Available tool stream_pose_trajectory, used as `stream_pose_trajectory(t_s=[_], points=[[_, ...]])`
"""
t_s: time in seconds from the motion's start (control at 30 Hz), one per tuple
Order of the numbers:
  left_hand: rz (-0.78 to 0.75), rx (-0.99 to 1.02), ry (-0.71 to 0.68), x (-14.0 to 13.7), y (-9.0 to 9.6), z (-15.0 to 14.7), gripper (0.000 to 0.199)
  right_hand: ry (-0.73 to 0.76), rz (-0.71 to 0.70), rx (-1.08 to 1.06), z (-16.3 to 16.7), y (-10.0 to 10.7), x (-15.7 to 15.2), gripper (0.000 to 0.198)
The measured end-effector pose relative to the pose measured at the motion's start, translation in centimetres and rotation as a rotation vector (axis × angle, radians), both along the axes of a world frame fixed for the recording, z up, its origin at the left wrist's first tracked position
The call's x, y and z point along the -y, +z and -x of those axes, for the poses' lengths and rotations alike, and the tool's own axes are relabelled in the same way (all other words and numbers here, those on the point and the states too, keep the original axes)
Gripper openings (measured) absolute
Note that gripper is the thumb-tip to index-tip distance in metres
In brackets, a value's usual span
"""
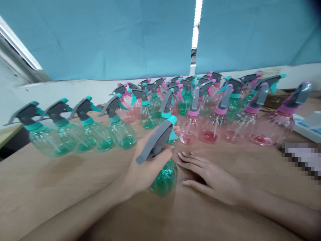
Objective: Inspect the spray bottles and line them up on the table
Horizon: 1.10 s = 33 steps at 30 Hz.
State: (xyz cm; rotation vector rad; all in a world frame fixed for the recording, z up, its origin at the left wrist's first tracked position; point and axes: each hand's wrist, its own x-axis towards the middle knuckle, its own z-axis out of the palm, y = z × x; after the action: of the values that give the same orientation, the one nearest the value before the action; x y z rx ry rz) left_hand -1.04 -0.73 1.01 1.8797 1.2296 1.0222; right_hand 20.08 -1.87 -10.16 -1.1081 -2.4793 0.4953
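**Left hand closed on a green spray bottle, right hand spread beside it**

Your left hand (140, 170) is wrapped about the upper part of the green spray bottle (165, 180), just below its grey sprayer head (154, 142), at the near middle of the counter (75, 180). The cyan nozzle (172, 119) points away from you. Grip the neck firmly but leave the cyan trigger (173, 135) unsqueezed, and hold the bottle upright so the head doesn't swing into its neighbours. Whether its base touches the counter, you can't tell from here.

Your right hand (217, 182) holds nothing: it is palm down, fingers loosely spread, tips just beside the bottle. It is well placed to steady the body, which would suit the round, smooth shape better than the neck grip alone.

Mind the crowding just beyond. Another green bottle (167, 100) stands directly behind yours, partly hidden. To its left runs a row of four green bottles (97, 137); to its right, four pink bottles (214, 127). A pixelated object (304, 162) lies at the far right, near a white tray (308, 129).

Farther back, mixed green and pink bottles (185, 100) cluster before the blue sheet (125, 36).
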Motion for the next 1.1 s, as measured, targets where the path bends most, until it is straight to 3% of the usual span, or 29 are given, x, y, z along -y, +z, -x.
stream_pose_trajectory(t_s=[0.73,1.1], points=[[0.022,0.013,0.0,-0.04,-0.02,0.01,0.023,-0.003,-0.01,-0.014,0.06,0.01,0.02,0.058],[0.011,-0.005,-0.033,-0.44,-0.53,0.56,0.012,-0.002,-0.003,-0.014,-0.05,-0.14,-0.01,0.059]])
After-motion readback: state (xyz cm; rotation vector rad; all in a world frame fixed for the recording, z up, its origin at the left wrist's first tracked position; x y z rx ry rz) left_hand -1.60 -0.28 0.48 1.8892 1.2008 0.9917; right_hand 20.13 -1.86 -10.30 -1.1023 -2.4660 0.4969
